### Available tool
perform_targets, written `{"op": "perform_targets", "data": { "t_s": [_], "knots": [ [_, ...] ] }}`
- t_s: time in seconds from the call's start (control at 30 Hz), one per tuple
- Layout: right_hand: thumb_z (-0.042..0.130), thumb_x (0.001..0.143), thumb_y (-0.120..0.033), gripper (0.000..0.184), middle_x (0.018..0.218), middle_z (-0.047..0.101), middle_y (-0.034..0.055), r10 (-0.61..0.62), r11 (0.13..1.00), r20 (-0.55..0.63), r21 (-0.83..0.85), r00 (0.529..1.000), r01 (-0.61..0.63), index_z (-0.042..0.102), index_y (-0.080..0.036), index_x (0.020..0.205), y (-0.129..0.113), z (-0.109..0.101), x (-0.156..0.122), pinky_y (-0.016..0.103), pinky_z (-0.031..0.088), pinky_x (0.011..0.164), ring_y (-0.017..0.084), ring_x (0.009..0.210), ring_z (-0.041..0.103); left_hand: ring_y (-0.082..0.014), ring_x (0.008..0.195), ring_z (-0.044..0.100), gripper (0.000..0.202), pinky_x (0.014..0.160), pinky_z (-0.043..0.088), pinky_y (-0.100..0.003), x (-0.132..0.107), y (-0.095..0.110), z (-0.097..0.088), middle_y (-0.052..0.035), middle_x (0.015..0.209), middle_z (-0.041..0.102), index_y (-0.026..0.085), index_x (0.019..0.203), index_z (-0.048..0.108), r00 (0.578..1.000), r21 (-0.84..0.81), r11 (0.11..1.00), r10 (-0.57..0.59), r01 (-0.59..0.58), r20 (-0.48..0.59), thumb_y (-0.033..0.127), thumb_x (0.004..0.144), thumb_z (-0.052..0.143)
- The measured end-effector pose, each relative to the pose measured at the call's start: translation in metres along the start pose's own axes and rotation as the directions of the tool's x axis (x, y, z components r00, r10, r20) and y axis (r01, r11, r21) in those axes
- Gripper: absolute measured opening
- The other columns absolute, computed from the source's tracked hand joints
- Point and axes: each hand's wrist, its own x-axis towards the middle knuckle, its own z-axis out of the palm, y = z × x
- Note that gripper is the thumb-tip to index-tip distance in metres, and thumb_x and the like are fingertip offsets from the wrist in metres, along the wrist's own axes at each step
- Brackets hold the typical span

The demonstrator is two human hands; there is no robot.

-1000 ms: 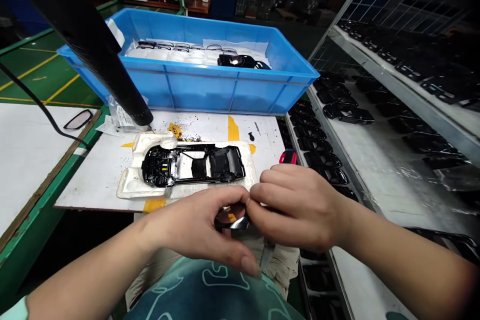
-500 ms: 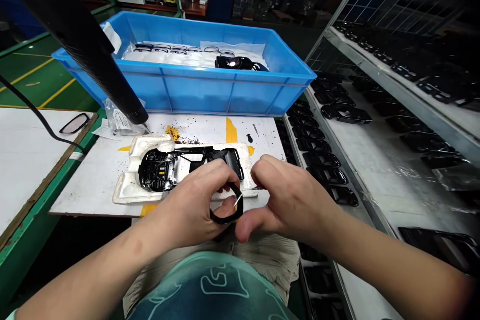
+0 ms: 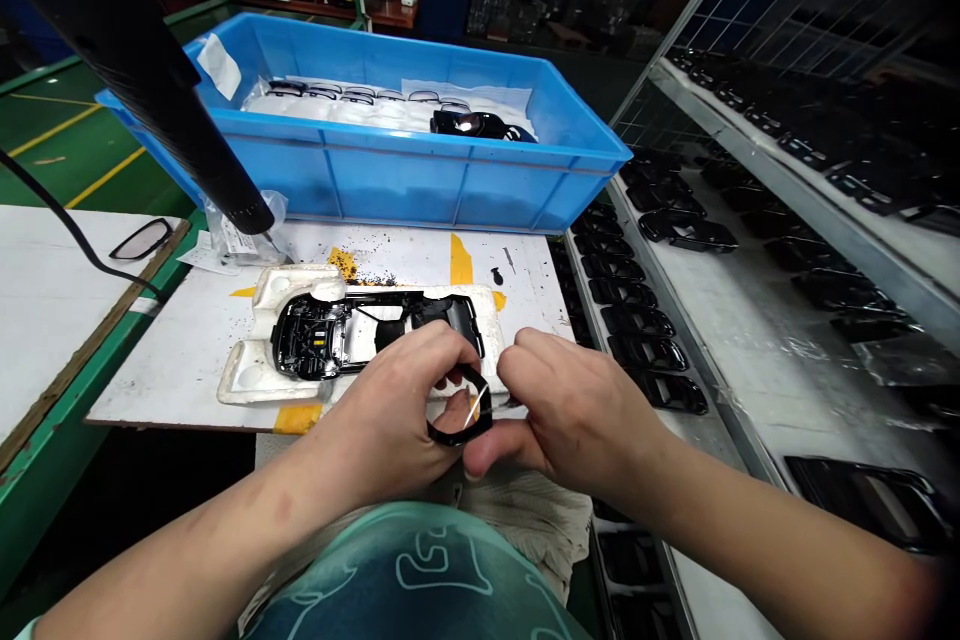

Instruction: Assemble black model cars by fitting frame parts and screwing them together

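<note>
Held in my left hand is a black-rimmed clear window piece, with fingers and thumb curled round its edge. My right hand is closed close beside it, its thumb at the lower right of the rim. A thin, greyish tool sticks out of the right fist towards the rim; its kind is mostly hidden by the fingers. Behind my hands, a black model car body lies in a white foam cradle on the white worktable.
Beyond the table stands a blue crate with several black-rimmed window pieces and a glossy black part. A black cylindrical tool hangs at left. Racks of black car bodies are on the right. Black shavings lie on the table.
The window piece has tilted slightly in my left hand. My right hand has shifted a little left, and the thin tool now shows at the rim. The view has moved slightly.
</note>
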Motion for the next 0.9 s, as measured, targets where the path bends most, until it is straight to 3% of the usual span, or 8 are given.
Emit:
{"op": "perform_targets", "data": {
  "t_s": [0.1,0.3,0.47,0.53,0.7,0.8,0.9],
  "knots": [
    [0.028,0.098,-0.069,0.064,0.064,0.045,0.0004,-0.034,0.999,0.003,0.008,0.999,0.034,0.052,-0.017,0.069,-0.001,0.000,-0.001,0.031,0.028,0.050,0.016,0.056,0.043,-0.0114,0.076,0.045,0.019,0.069,0.037,-0.025,-0.001,-0.001,0.001,0.0031,0.084,0.050,0.020,0.088,0.049,1.000,-0.031,0.999,0.007,-0.007,-0.008,0.006,0.077,0.058],
    [0.020,0.087,-0.084,0.075,0.061,0.039,-0.0013,0.043,0.999,-0.079,-0.009,0.996,-0.044,0.049,-0.018,0.065,-0.002,-0.002,0.006,0.030,0.026,0.048,0.014,0.051,0.037,-0.0112,0.075,0.046,0.020,0.068,0.037,-0.025,-0.004,0.000,0.003,0.0024,0.084,0.051,0.020,0.085,0.049,1.000,-0.094,0.995,0.017,-0.019,-0.025,0.007,0.077,0.062],
    [0.021,0.098,-0.071,0.069,0.065,0.046,0.0014,-0.031,0.999,0.009,0.018,0.999,0.031,0.053,-0.017,0.069,-0.005,-0.001,0.002,0.031,0.028,0.051,0.016,0.057,0.042,-0.0118,0.073,0.043,0.028,0.066,0.036,-0.025,-0.006,-0.003,0.010,0.0023,0.083,0.049,0.020,0.083,0.046,0.998,-0.107,0.994,0.017,-0.023,-0.064,0.010,0.073,0.070],
    [0.024,0.099,-0.069,0.066,0.064,0.045,0.0013,-0.053,0.998,-0.006,0.020,0.999,0.053,0.053,-0.017,0.069,-0.004,-0.001,0.001,0.031,0.028,0.052,0.016,0.057,0.042,-0.0121,0.073,0.044,0.028,0.066,0.036,-0.025,-0.006,-0.004,0.010,0.0022,0.083,0.049,0.020,0.083,0.045,0.998,-0.114,0.993,0.014,-0.020,-0.053,0.011,0.074,0.070],
    [0.028,0.083,-0.087,0.073,0.062,0.040,-0.0011,0.059,0.998,-0.060,0.023,0.996,-0.058,0.046,-0.019,0.065,0.001,-0.003,0.005,0.031,0.024,0.049,0.014,0.053,0.036,-0.0138,0.076,0.048,0.026,0.069,0.040,-0.027,-0.005,-0.005,0.006,0.0002,0.085,0.051,0.021,0.087,0.046,0.998,-0.073,0.996,0.053,-0.057,-0.046,0.007,0.076,0.064],
    [0.040,0.086,-0.082,0.066,0.065,0.046,-0.0013,0.095,0.962,-0.033,0.260,0.995,-0.084,0.049,-0.018,0.071,-0.003,-0.005,0.006,0.028,0.028,0.051,0.013,0.055,0.041,-0.0168,0.088,0.052,0.027,0.077,0.045,-0.030,-0.003,-0.010,0.002,-0.0036,0.095,0.053,0.021,0.096,0.048,0.977,0.028,0.983,0.182,-0.180,-0.116,0.007,0.078,0.061],
    [0.052,0.101,-0.048,0.039,0.074,0.055,-0.0007,0.141,0.756,0.129,0.626,0.982,-0.191,0.053,-0.017,0.077,-0.012,-0.006,0.005,0.023,0.037,0.058,0.011,0.065,0.051,-0.0196,0.098,0.054,0.031,0.084,0.048,-0.035,0.000,-0.017,-0.001,-0.0073,0.105,0.054,0.022,0.107,0.048,0.916,0.248,0.913,0.369,-0.325,-0.158,0.005,0.081,0.055]
  ]
}}
